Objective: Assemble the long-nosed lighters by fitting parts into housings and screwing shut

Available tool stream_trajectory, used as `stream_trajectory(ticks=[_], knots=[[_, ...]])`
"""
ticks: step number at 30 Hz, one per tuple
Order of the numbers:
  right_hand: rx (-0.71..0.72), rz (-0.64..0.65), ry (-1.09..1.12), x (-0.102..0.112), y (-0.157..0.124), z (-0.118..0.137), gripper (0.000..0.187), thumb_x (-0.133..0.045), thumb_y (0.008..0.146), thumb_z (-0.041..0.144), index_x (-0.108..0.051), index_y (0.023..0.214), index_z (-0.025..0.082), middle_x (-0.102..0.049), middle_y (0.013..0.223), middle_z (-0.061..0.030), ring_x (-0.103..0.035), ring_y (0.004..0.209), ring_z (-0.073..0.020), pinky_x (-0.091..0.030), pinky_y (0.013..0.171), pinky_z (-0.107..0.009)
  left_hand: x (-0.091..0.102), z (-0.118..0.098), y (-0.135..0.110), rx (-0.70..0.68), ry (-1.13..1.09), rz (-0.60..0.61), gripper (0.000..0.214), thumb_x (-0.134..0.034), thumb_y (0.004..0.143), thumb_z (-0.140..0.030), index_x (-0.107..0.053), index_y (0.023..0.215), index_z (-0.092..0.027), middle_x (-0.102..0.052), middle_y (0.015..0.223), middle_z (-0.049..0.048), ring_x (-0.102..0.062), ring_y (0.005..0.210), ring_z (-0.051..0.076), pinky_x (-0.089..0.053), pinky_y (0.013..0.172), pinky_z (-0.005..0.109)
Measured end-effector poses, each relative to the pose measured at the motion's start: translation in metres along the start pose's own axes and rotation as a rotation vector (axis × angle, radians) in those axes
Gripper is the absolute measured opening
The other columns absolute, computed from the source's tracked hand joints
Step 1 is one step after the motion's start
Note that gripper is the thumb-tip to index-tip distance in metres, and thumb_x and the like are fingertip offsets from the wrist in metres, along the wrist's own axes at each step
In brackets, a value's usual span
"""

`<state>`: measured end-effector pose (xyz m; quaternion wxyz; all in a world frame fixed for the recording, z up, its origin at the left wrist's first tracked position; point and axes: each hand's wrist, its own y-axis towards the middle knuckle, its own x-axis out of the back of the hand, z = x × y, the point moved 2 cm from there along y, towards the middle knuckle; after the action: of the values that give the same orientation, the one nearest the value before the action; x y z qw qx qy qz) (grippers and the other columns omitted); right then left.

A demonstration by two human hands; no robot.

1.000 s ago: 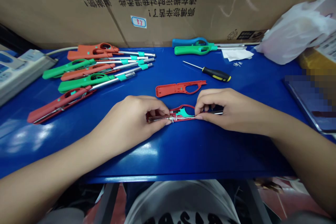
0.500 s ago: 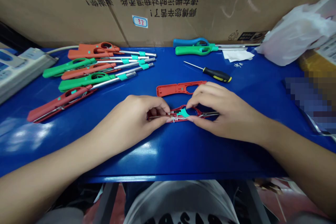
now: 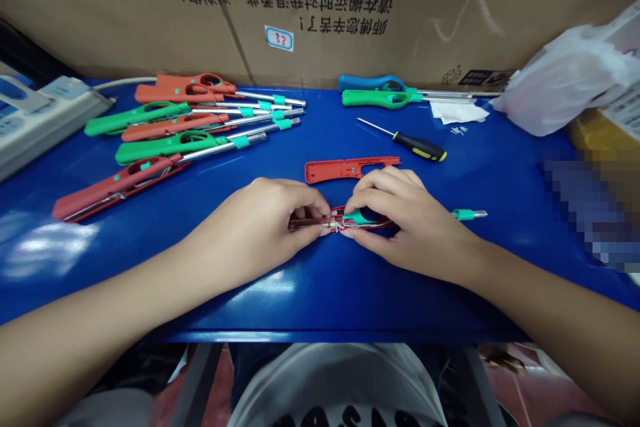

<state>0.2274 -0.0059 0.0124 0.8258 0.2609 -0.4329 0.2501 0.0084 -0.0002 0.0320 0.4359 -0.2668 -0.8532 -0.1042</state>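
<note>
The open red lighter (image 3: 306,222) lies flat on the blue table (image 3: 320,293), near its front edge, with its inner parts showing. A teal trigger (image 3: 360,217) sits in its middle, and its metal tube (image 3: 470,215) sticks out to the right past the knuckles. The left hand (image 3: 265,227) pinches the lighter's rear end between thumb and fingertips. The right hand (image 3: 405,220) closes its fingers around the trigger section, touching the left hand's fingertips.

Just behind the lighter lies a loose red cover shell (image 3: 350,169). Farther behind and to the right is a black-and-yellow screwdriver (image 3: 413,143). Well behind and to the left is a pile of red and green lighters (image 3: 185,123). Straight behind, against the cardboard box (image 3: 320,13), rest a blue lighter (image 3: 367,82) and a green lighter (image 3: 377,99). A white plastic bag (image 3: 570,87) sits far right of the lighter.
</note>
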Motion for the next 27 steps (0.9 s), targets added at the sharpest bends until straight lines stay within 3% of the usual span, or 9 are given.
stream_trajectory(ticks=[16, 27], knots=[[-0.042, -0.017, -0.014, -0.0021, 0.0011, -0.0023, 0.003, -0.064, 0.099, 0.026, -0.066, 0.101, 0.025, -0.068, 0.104, -0.0019, -0.060, 0.103, -0.0203, -0.037, 0.094, -0.040, -0.0022, 0.0024, 0.0014, 0.020, -0.044, 0.000, 0.015, -0.072, 0.090, -0.036, -0.076, 0.100, -0.025, -0.078, 0.090, -0.0006, -0.070, 0.077, 0.016, -0.052, 0.067, 0.025], [0.031, -0.006, -0.003, 0.0017, -0.0018, 0.0040, 0.010, -0.061, 0.098, 0.022, -0.066, 0.105, 0.026, -0.067, 0.106, -0.0032, -0.058, 0.104, -0.0208, -0.038, 0.096, -0.040, -0.0007, -0.0003, 0.0000, -0.005, -0.024, -0.002, 0.015, -0.067, 0.092, -0.034, -0.076, 0.100, -0.025, -0.077, 0.094, -0.0005, -0.070, 0.079, 0.016, -0.050, 0.069, 0.026]])
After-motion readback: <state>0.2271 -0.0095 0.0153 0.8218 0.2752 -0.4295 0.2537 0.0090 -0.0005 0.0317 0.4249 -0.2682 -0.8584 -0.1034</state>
